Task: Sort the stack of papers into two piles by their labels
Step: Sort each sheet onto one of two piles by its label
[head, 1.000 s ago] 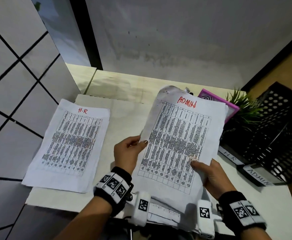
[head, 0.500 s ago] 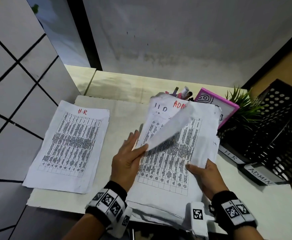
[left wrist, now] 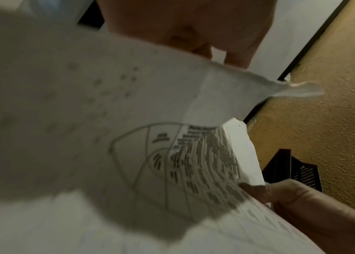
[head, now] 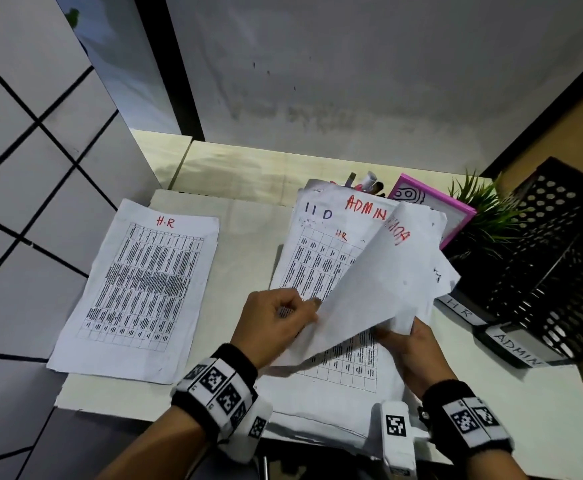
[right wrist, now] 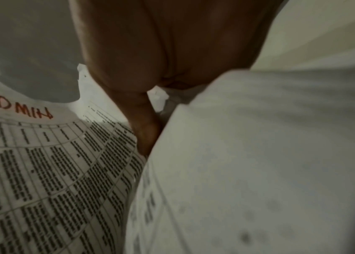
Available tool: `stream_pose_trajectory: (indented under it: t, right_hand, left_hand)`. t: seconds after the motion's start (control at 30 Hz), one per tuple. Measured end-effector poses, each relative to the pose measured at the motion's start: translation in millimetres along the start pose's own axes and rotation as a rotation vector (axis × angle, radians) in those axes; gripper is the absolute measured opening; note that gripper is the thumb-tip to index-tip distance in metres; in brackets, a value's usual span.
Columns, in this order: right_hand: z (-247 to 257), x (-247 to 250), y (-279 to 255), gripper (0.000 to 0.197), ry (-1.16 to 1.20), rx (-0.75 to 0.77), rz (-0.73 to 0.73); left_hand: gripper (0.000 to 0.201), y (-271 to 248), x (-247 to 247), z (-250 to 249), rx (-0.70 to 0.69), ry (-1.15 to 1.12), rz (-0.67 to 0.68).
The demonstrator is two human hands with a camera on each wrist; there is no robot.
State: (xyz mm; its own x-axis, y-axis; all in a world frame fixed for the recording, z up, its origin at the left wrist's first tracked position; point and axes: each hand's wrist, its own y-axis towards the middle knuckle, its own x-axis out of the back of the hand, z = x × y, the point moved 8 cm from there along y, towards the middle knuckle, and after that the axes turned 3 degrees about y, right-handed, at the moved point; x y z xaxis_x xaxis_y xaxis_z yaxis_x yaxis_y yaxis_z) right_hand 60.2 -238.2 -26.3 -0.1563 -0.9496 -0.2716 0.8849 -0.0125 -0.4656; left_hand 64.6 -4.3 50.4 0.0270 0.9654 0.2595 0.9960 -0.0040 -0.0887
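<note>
A pile of printed sheets marked HR lies flat on the left of the table. At centre right my right hand grips the unsorted stack by its right edge, the thumb between sheets. My left hand pinches the top sheet, turned over toward the right with its blank back up. The red word ADMIN shows reversed through it. The sheet uncovered below bears a small red HR, and a further sheet behind reads ADMIN. The left wrist view shows the lifted sheet curling.
Black mesh trays with strips reading HR and ADMIN stand at the right. A small green plant, a pink frame and some pens stand behind the stack. Bare table separates the HR pile from the stack.
The ADMIN sheet, held face up in both hands a second ago, has been lifted at its left edge and flipped over to the right. An HR sheet now shows beneath.
</note>
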Motion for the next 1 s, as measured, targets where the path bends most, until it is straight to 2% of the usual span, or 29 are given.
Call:
stream_pose_trajectory:
  t: [0.07,0.1,0.13,0.2,0.27,0.33,0.47,0.57,0.6,0.7,0.77,0.9,1.0]
  right_hand:
    - [-0.1,-0.1,0.0,0.034,0.024,-0.011,0.000]
    - [0.3,-0.2,-0.5,0.035,0.032,-0.016,0.002]
    - [-0.1,0.6,-0.6,0.042,0.037,-0.021,-0.001]
    - [-1.5,5.0,0.4,0.069,0.030,-0.028,-0.020]
    - [-1.4,7.6,0.3,0.077,0.047,-0.020,-0.032]
    - [-1.2,7.7,-1.1,0.075,0.083,-0.022,-0.032]
    - [6.4,18.2,-4.0,0.060,0.092,0.000,-0.055]
    - [18.8,38.0,-9.7,0.075,0.051,0.034,-0.138]
    - [23.2,45.9,-11.7,0.070,0.050,0.043,-0.161]
    - [34.3,70.0,-21.0,0.035,0.087,0.037,-0.222]
    - [38.0,82.4,-25.5,0.032,0.088,0.032,-0.247]
    - [46.3,78.9,-34.4,0.023,0.067,0.038,-0.240]
    - [38.7,76.3,-35.3,0.034,0.048,0.017,-0.241]
  left_hand:
    - [0.025,6.2,3.6,-1.1,-0.001,0.079,-0.031]
    - [0.024,7.4,5.9,-1.8,-0.001,0.039,-0.043]
    - [0.030,7.1,7.5,-2.8,0.001,-0.036,-0.035]
    - [0.046,4.3,4.2,-3.9,0.019,-0.114,0.038]
    - [0.043,-0.4,-0.5,-3.3,0.008,0.003,0.079]
    - [0.029,-0.6,7.6,-2.9,-0.022,0.122,-0.026]
    - [0.031,5.9,46.4,21.1,0.125,-0.075,-0.219]
    - [0.033,10.2,95.9,52.1,0.234,-0.140,-0.328]
    - [0.032,9.5,114.6,63.8,0.265,-0.106,-0.366]
    - [0.030,4.0,161.4,100.3,0.356,0.055,-0.448]
    - [0.032,2.4,175.4,123.4,0.433,0.081,-0.436]
    - [0.049,12.3,174.8,173.4,0.541,0.150,-0.300]
    - [0.057,24.1,159.7,194.3,0.557,0.189,-0.228]
